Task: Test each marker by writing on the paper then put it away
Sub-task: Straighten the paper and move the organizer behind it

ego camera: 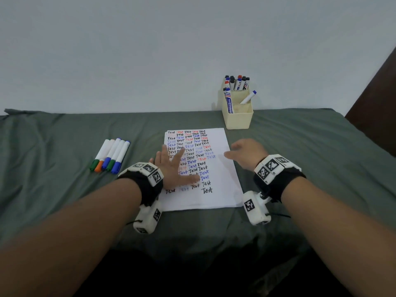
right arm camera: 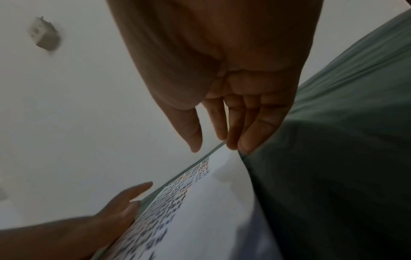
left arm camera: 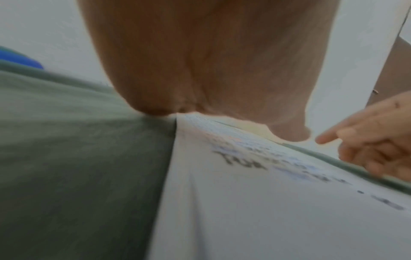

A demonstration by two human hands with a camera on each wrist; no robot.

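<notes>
A white sheet of paper covered with rows of the word "Test" in black, blue and red lies in the middle of the green cloth. My left hand lies flat on its left part, fingers spread. My right hand hovers over the paper's right edge with loose, straight fingers and holds nothing; in the right wrist view its fingertips are near the paper's edge. Several white markers with green, orange and blue caps lie side by side at the left. A cream holder at the back contains several markers.
The green cloth covers the whole table and is wrinkled near the front. A pale wall stands right behind the holder. A dark brown panel rises at the far right edge.
</notes>
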